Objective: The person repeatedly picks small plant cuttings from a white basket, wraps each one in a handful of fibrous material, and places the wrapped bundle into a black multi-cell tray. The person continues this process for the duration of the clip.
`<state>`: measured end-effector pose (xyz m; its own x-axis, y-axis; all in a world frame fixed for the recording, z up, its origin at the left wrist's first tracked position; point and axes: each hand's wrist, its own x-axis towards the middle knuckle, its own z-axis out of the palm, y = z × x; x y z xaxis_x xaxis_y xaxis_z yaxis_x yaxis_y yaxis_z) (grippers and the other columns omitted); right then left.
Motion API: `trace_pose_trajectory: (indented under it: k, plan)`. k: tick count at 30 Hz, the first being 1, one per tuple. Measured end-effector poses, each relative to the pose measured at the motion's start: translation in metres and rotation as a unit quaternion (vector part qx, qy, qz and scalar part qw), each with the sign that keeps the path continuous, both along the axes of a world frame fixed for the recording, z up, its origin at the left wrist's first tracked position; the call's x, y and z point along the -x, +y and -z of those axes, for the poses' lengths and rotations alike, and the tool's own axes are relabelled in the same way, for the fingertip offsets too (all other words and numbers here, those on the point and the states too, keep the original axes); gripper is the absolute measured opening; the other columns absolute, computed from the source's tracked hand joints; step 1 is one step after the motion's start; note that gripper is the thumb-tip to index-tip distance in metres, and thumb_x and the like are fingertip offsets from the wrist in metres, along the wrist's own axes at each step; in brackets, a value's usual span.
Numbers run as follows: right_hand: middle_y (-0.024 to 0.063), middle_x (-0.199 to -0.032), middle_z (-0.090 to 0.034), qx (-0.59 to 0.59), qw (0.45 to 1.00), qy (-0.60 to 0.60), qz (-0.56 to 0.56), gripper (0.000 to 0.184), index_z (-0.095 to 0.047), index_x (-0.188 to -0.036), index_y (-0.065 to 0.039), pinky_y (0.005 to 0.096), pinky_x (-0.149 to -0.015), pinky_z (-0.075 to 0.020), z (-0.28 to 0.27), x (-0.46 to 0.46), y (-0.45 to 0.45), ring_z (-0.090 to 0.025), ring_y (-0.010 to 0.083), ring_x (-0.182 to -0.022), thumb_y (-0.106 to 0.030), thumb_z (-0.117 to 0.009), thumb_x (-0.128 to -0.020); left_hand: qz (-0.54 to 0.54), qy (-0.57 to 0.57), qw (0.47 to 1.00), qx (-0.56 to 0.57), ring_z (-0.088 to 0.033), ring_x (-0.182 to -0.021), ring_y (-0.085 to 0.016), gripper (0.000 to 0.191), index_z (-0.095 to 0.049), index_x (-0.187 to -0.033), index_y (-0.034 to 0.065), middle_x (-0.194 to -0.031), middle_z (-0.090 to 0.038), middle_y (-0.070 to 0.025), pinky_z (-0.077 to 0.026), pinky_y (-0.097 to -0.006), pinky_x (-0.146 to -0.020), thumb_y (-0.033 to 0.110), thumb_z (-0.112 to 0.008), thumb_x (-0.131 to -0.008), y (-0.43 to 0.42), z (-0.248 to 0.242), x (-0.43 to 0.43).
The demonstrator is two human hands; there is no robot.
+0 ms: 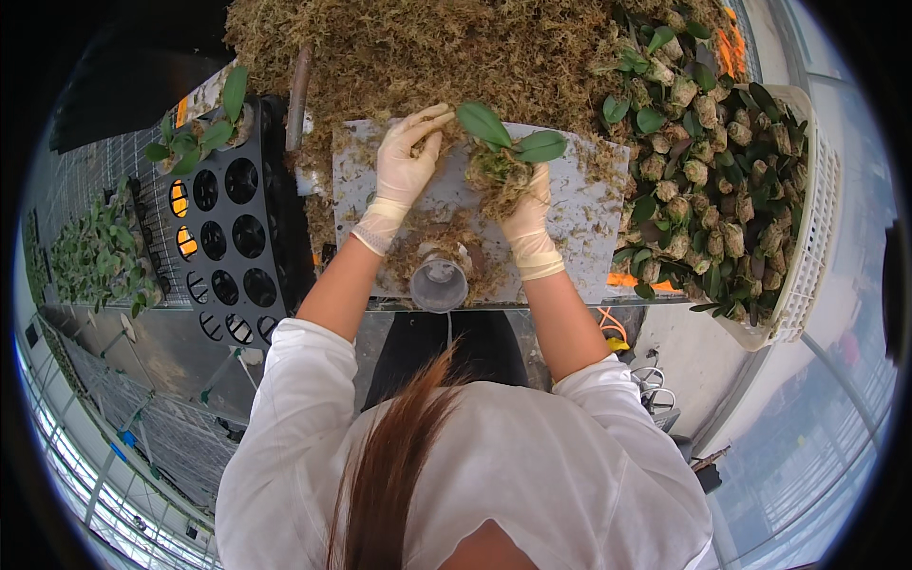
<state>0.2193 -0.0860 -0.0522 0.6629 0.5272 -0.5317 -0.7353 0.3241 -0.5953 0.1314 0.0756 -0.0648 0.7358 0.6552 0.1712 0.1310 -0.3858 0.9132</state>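
Note:
In a thin pale glove, my right hand [529, 206] holds an orchid seedling [502, 167] with green leaves, its root ball wrapped in sphagnum moss. To the left, my gloved left hand [410, 153] is raised over the board with bent fingers; a little moss shows near its fingertips, and I cannot tell whether it is gripped. Both hands are above a grey board [581, 214] strewn with moss bits. A clear plastic cup [439, 283] lies near the board's front edge, between my forearms, its round opening or base towards me.
Loose sphagnum moss [442, 57] is heaped behind the board. A white plastic basket [812, 235] at right is crowded with moss-wrapped seedlings [702, 185]. At left stands a black pot tray [231, 267] with round holes and a few potted seedlings [206, 139]; more plants [103, 256] lie beyond.

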Motion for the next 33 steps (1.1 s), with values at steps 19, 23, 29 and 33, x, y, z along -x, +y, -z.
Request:
trace_pose_trajectory:
  k: [19,23,29,33]
  plan:
    - [0.0058,-0.125,-0.055,0.059,0.988,-0.141,-0.023,0.043,-0.048,-0.136,-0.002,0.0298,-0.099,-0.0399,-0.053,0.027,0.05,-0.051,0.0145,-0.112,-0.033,-0.041,-0.106,-0.157,-0.147,0.974,0.077,-0.062,-0.097,-0.02,0.013,-0.069,-0.098,-0.0002,-0.102,-0.067,-0.0104,-0.047,-0.0321,-0.089,0.009,-0.067,-0.09,-0.054,-0.088,-0.039]
    - [0.0058,-0.113,-0.062,0.038,0.968,-0.24,0.056,0.038,-0.055,-0.125,-0.004,0.0311,-0.088,-0.0479,-0.093,0.044,0.053,-0.057,0.0145,-0.101,-0.034,-0.043,-0.105,-0.129,-0.085,0.977,0.148,-0.065,-0.089,-0.027,0.02,-0.07,-0.096,0.0008,-0.094,-0.069,-0.011,-0.049,-0.0328,-0.084,0.02,-0.07,-0.089,-0.06,-0.124,-0.017]
    - [0.0121,-0.126,-0.058,0.004,0.976,-0.212,-0.041,0.037,-0.052,-0.13,-0.003,0.0393,-0.098,-0.0465,-0.104,0.099,-0.008,-0.054,0.0215,-0.117,-0.027,-0.046,-0.103,-0.023,-0.099,0.993,-0.06,-0.055,-0.114,-0.037,0.046,-0.064,-0.118,0.0039,-0.125,-0.059,-0.0206,-0.042,-0.0447,-0.098,0.041,-0.065,-0.091,-0.097,-0.109,0.056]
    - [0.0146,-0.154,-0.039,0.056,0.866,-0.471,-0.16,0.061,-0.04,-0.147,-0.002,0.0441,-0.121,-0.0125,-0.079,0.136,-0.046,-0.03,0.0295,-0.146,-0.044,-0.043,-0.103,0.11,-0.071,0.99,0.057,-0.022,-0.145,-0.039,0.07,-0.038,-0.148,0.0045,-0.155,-0.031,-0.0204,-0.012,-0.0533,-0.117,0.044,-0.058,-0.094,-0.128,-0.085,0.144]
